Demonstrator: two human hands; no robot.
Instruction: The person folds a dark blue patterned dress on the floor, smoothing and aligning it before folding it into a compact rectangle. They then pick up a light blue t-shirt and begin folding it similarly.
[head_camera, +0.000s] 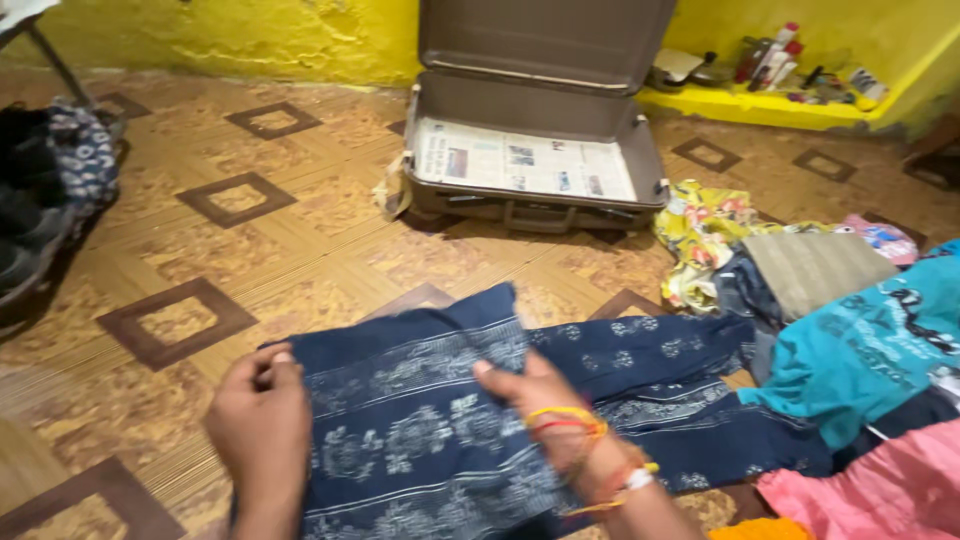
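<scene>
On floor | left hand (262, 418), right hand (540, 400) fingers pinch blue cloth (420, 420) edges

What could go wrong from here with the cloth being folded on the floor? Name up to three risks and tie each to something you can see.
1. The navy printed cloth is pinched only at its edges by the left hand and right hand, so the fold may slip out of line.
2. Its far end lies against the pile of clothes and could snag or drag them.
3. It lies straight on the tiled floor and may pick up dirt.
</scene>
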